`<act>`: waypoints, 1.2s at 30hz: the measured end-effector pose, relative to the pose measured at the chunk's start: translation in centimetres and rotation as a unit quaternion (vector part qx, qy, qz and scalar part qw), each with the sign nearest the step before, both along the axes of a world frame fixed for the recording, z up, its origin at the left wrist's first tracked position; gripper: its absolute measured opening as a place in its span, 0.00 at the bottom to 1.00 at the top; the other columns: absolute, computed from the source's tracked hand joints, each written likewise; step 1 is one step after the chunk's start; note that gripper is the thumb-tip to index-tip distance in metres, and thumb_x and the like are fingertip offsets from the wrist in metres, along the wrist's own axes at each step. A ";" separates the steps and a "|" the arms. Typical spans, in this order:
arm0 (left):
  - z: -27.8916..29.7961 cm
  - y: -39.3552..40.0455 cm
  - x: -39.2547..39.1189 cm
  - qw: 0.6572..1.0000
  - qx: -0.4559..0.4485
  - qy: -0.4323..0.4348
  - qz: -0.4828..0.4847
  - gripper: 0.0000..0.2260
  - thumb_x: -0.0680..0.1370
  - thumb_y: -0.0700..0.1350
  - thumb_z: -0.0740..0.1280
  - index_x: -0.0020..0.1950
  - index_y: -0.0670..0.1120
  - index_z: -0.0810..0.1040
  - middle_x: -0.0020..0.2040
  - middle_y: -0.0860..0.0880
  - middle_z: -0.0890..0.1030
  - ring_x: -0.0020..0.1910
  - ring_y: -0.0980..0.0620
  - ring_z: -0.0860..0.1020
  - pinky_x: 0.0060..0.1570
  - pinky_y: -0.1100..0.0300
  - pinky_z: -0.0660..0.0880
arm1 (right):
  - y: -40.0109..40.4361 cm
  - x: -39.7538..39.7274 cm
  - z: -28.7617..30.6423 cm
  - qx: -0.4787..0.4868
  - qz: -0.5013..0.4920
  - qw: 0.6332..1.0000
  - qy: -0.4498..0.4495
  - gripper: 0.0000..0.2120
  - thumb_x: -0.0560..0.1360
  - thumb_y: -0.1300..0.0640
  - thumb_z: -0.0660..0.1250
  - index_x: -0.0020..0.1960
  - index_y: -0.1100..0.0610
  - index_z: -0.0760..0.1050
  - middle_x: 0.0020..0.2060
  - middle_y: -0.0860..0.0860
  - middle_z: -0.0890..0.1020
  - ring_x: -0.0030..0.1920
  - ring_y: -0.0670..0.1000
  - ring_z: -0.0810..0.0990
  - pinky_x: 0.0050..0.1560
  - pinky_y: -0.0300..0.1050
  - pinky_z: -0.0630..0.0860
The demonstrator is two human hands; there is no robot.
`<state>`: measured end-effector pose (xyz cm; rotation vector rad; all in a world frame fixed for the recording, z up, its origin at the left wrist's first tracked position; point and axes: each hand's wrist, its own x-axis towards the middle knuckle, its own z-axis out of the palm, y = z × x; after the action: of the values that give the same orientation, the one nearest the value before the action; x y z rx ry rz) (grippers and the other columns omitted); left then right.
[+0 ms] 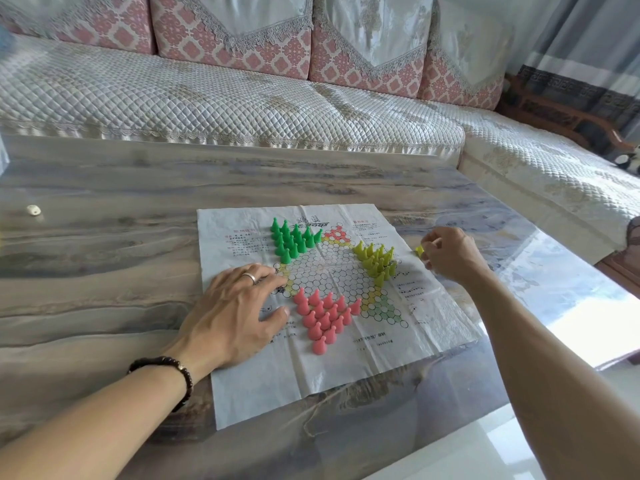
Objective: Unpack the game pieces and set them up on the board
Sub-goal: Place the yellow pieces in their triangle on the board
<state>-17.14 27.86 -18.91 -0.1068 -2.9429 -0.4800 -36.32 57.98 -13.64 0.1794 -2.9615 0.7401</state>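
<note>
- The table, a glossy marbled top, carries everything; a quilted sofa runs along its far edge.
- The paper board, a creased Chinese-checkers sheet, lies flat near the table's near edge, a little right of middle.
- The left hand lies palm down on the board's left edge, fingers spread and straight, pinning the sheet; it holds nothing. A ring and a dark bead bracelet show on it.
- The right hand hovers over the board's right edge, forearm reaching in from the near right corner, knuckles up, fingers curled. Its grip is nearly closed, pinching one yellow piece at the fingertips.
- The yellow-green pieces stand upright on the star's right point, just left of that hand, so the held piece likely goes a short way leftward; the right hand is plainly the nearer one.
- The green pieces fill the far-left point, the pink pieces the near point; both look complete.
- A small white die sits apart near the table's left edge.
</note>
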 end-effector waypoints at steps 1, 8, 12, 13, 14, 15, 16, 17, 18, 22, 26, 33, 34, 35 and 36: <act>0.0 0.0 0.0 1.000 0.001 -0.001 0.000 0.29 0.74 0.65 0.49 0.72 0.55 0.67 0.71 0.55 0.67 0.69 0.55 0.65 0.70 0.55 0.57 | -0.2 0.2 0.3 -0.023 0.009 0.999 -0.021 0.08 0.77 0.64 0.62 0.41 0.55 0.74 0.37 0.55 0.83 0.36 0.53 0.84 0.40 0.52 0.82; -0.1 0.0 0.1 1.000 0.003 0.000 -0.001 0.27 0.76 0.64 0.52 0.72 0.55 0.66 0.71 0.55 0.67 0.70 0.55 0.64 0.70 0.55 0.56 | -1.2 0.9 0.7 -0.036 0.049 0.997 -0.053 0.08 0.72 0.62 0.72 0.46 0.59 0.73 0.34 0.54 0.83 0.33 0.49 0.84 0.38 0.45 0.82; 0.0 0.0 0.0 1.000 0.006 -0.002 -0.002 0.28 0.75 0.64 0.51 0.72 0.55 0.66 0.71 0.55 0.67 0.70 0.55 0.64 0.70 0.55 0.56 | -1.4 1.0 0.5 -0.009 0.077 0.996 -0.051 0.03 0.72 0.63 0.72 0.43 0.59 0.79 0.33 0.55 0.84 0.33 0.49 0.83 0.37 0.44 0.81; 0.0 0.0 0.0 1.000 0.006 -0.002 -0.002 0.27 0.75 0.64 0.51 0.72 0.55 0.66 0.71 0.55 0.67 0.70 0.55 0.64 0.70 0.55 0.56 | -1.5 0.9 0.4 -0.001 0.084 0.995 -0.045 0.02 0.72 0.63 0.72 0.43 0.59 0.80 0.33 0.55 0.84 0.33 0.49 0.83 0.39 0.45 0.82; 0.0 0.0 0.0 1.000 0.005 -0.001 -0.002 0.27 0.76 0.63 0.52 0.72 0.55 0.65 0.71 0.55 0.67 0.69 0.55 0.64 0.70 0.56 0.56 | -1.5 0.9 0.3 0.007 0.090 0.995 -0.040 0.01 0.73 0.63 0.71 0.43 0.59 0.80 0.33 0.55 0.83 0.34 0.49 0.83 0.40 0.45 0.82; 0.0 0.0 0.0 1.000 0.004 -0.001 -0.003 0.27 0.76 0.63 0.52 0.72 0.56 0.65 0.71 0.56 0.67 0.69 0.55 0.64 0.70 0.56 0.56 | -1.5 0.9 0.2 0.014 0.095 0.995 -0.038 0.01 0.73 0.63 0.71 0.43 0.59 0.80 0.34 0.54 0.83 0.34 0.49 0.83 0.41 0.45 0.82; 0.0 0.0 0.0 1.000 0.003 -0.001 -0.003 0.26 0.76 0.63 0.52 0.72 0.56 0.65 0.70 0.55 0.67 0.69 0.55 0.64 0.70 0.56 0.56 | -1.6 0.8 0.1 0.018 0.099 0.994 -0.041 0.01 0.73 0.63 0.71 0.44 0.59 0.81 0.34 0.54 0.83 0.35 0.49 0.83 0.41 0.45 0.82; 0.0 0.0 0.0 1.000 0.005 -0.001 -0.003 0.26 0.76 0.63 0.53 0.72 0.56 0.65 0.70 0.55 0.67 0.69 0.55 0.65 0.70 0.55 0.56 | -1.7 0.8 0.0 0.023 0.103 0.993 -0.045 0.01 0.73 0.63 0.71 0.44 0.59 0.81 0.34 0.53 0.83 0.35 0.50 0.83 0.40 0.44 0.81; 0.0 0.0 0.0 1.000 0.008 0.000 -0.003 0.26 0.76 0.63 0.54 0.72 0.55 0.66 0.71 0.55 0.67 0.69 0.55 0.65 0.70 0.55 0.57 | -1.8 0.8 -0.1 0.029 0.107 0.993 -0.051 0.01 0.73 0.63 0.71 0.44 0.58 0.81 0.34 0.52 0.83 0.36 0.50 0.83 0.38 0.43 0.80; 0.0 0.0 0.0 1.000 0.006 0.000 -0.002 0.24 0.78 0.62 0.55 0.72 0.56 0.66 0.71 0.55 0.67 0.69 0.55 0.64 0.70 0.55 0.56 | -2.1 0.7 -0.3 0.051 0.111 0.990 -0.065 0.04 0.72 0.62 0.72 0.41 0.54 0.80 0.35 0.51 0.83 0.34 0.49 0.81 0.33 0.37 0.74; 0.0 0.0 0.0 1.000 0.004 0.001 -0.001 0.26 0.76 0.64 0.52 0.72 0.56 0.66 0.70 0.56 0.67 0.69 0.56 0.64 0.70 0.56 0.56 | -2.1 0.7 -0.3 0.052 0.111 0.990 -0.071 0.04 0.71 0.62 0.71 0.41 0.54 0.80 0.34 0.51 0.83 0.33 0.49 0.80 0.33 0.38 0.75; 0.2 0.1 0.0 1.000 0.004 -0.001 -0.001 0.28 0.75 0.64 0.50 0.72 0.56 0.66 0.71 0.56 0.67 0.69 0.56 0.63 0.70 0.57 0.55 | -1.6 0.7 -0.2 0.052 0.130 0.987 -0.080 0.06 0.70 0.64 0.72 0.44 0.54 0.79 0.33 0.51 0.82 0.31 0.47 0.80 0.33 0.40 0.76; 0.2 0.1 0.0 1.000 0.004 -0.002 0.000 0.28 0.75 0.64 0.50 0.72 0.56 0.66 0.71 0.56 0.67 0.70 0.55 0.63 0.70 0.57 0.55 | -1.3 0.5 -0.2 0.043 0.125 0.988 -0.076 0.07 0.71 0.65 0.71 0.45 0.55 0.79 0.34 0.51 0.82 0.33 0.48 0.80 0.34 0.42 0.78; 0.2 0.1 0.0 1.000 0.005 -0.003 0.000 0.28 0.75 0.64 0.50 0.72 0.56 0.66 0.71 0.55 0.67 0.70 0.55 0.63 0.70 0.56 0.55 | -1.1 0.4 -0.1 0.031 0.113 0.991 -0.058 0.07 0.71 0.65 0.70 0.45 0.55 0.79 0.35 0.51 0.82 0.34 0.49 0.81 0.35 0.43 0.79; 0.2 0.0 0.0 1.000 0.004 -0.004 0.000 0.28 0.75 0.64 0.50 0.72 0.56 0.66 0.71 0.55 0.66 0.70 0.55 0.63 0.70 0.56 0.55 | -0.7 0.1 0.0 0.020 0.091 0.995 -0.026 0.07 0.72 0.65 0.69 0.43 0.54 0.79 0.35 0.51 0.82 0.34 0.50 0.81 0.35 0.42 0.79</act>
<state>-17.10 27.90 -18.72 -0.1030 -2.9478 -0.4945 -36.18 57.24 -13.67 0.4452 -3.0409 0.7144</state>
